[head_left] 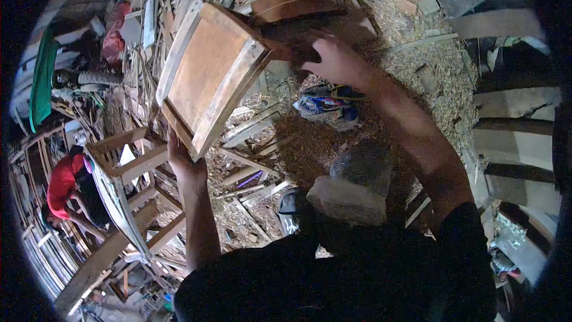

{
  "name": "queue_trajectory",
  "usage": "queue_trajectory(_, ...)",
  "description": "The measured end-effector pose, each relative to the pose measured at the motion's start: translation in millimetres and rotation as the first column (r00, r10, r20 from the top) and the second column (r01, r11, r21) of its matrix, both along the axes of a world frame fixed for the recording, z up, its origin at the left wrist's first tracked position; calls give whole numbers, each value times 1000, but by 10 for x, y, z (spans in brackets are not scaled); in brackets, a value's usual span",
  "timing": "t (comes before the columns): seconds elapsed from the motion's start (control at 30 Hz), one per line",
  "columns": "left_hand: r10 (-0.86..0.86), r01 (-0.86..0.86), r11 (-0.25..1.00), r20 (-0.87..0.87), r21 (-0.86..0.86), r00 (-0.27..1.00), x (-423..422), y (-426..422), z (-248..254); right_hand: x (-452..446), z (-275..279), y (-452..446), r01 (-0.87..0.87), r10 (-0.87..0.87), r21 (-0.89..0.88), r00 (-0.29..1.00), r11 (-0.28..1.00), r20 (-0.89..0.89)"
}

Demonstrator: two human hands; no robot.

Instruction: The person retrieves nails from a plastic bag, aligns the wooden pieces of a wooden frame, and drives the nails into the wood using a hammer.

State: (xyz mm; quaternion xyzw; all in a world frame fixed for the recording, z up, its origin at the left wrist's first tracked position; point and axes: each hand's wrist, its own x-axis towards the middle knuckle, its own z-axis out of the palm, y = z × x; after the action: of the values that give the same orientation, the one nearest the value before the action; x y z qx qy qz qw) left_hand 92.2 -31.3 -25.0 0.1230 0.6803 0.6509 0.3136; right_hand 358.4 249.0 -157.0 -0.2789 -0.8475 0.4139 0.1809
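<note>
The left hand (pixel 189 164) is gripping the lower end of a framed wooden panel (pixel 205 77), its fingers wrapping up around the edge, while the right hand (pixel 336 59) is curving beside the panel's far upper corner, thumb and fingers standing apart near a dark brown wooden piece; whether it is taking hold of that piece, I cannot tell. The panel is tilting in the air ahead of the wearer, its broad brown face showing between paler side rails. Beyond it, a curved brown board (pixel 301 0) is lying on the littered ground. Below the right forearm, a blue-and-grey bundle (pixel 330 106) is resting among wood shavings (pixel 417 77), and a purple strip (pixel 249 179) is lying among offcuts nearer the left hand. Off to the left, an open wooden frame (pixel 140 173) is standing, a person in a red top (pixel 62 185) is bending behind it, and a green sheet (pixel 43 80) is leaning farther back.
</note>
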Motion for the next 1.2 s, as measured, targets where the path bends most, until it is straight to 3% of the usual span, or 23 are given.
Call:
queue_trajectory(0.03,-6,6,1000,2,10,1000,50,43,51,39,72,11,-20,20,7,1000,1000,2)
queue_trajectory(0.07,138,-136,990,96,-24,986,117,77,129,91,148,24,-33,34,-16,999,999,22)
queue_trajectory(0.1,148,-150,989,128,-1,981,34,7,50,134,249,31,-49,51,-39,998,998,42)
queue_trajectory(0.13,96,-98,995,70,35,993,-30,-85,-40,170,337,14,-80,81,-32,996,996,44)
queue_trajectory(0.17,48,-48,997,8,66,999,-86,-184,-117,197,422,-16,-54,62,-134,996,989,59)
queue_trajectory(0.23,154,-152,987,41,-50,987,-74,-186,-13,219,456,-56,-53,76,-234,993,971,89)
queue_trajectory(0.3,18,-19,999,-21,-33,1000,-135,-378,-164,288,420,-137,1,-5,-39,994,999,-114)
queue_trajectory(0.33,81,-78,995,59,-62,995,-67,-376,-53,317,587,-166,-18,35,-182,995,983,89)
queue_trajectory(0.37,-82,25,979,-279,-202,957,-117,-541,-237,344,615,-184,-35,55,-179,993,983,104)
queue_trajectory(0.43,-15,5,994,-89,-113,996,-10,-584,-92,413,649,-197,-178,178,11,983,984,-48)
queue_trajectory(0.53,125,-132,983,-61,-126,990,-19,-736,-285,506,714,-292,-226,226,1,972,974,68)
queue_trajectory(0.7,101,-124,970,-117,-211,988,202,-867,-380,841,780,-513,-315,305,93,947,945,103)
queue_trajectory(0.77,-51,1,945,-143,-328,988,304,-934,-451,957,931,-636,-325,316,88,944,942,98)
queue_trajectory(0.83,-103,70,955,-100,-289,990,438,-955,-494,1037,1213,-735,-347,366,-116,899,931,240)
queue_trajectory(0.87,-223,159,935,-179,-316,958,502,-943,-499,1071,1371,-799,-345,363,-115,898,931,249)
queue_trajectory(0.9,-338,242,906,-253,-347,906,582,-910,-497,1097,1535,-866,-315,380,-223,845,922,376)
queue_trajectory(0.93,-319,262,933,-231,-246,919,715,-813,-432,1141,1640,-934,-266,401,-324,773,908,491)
queue_trajectory(1.03,-413,396,900,-64,-181,909,896,-709,-437,1364,1768,-1107,-351,409,-210,801,912,436)
queue_trajectory(1.07,-484,453,842,-42,-293,874,938,-690,-488,1482,1669,-1146,-373,421,-195,817,907,394)
queue_trajectory(1.1,-489,459,841,-38,-287,871,1003,-635,-454,1529,1719,-1207,-367,415,-194,817,910,401)
queue_trajectory(1.17,-757,618,622,-168,-481,631,1165,-507,-330,1599,1867,-1361,-338,417,-254,813,906,406)
queue_trajectory(1.2,-808,668,585,-265,-460,526,1232,-503,-345,1606,1948,-1409,-311,430,-310,762,899,484)
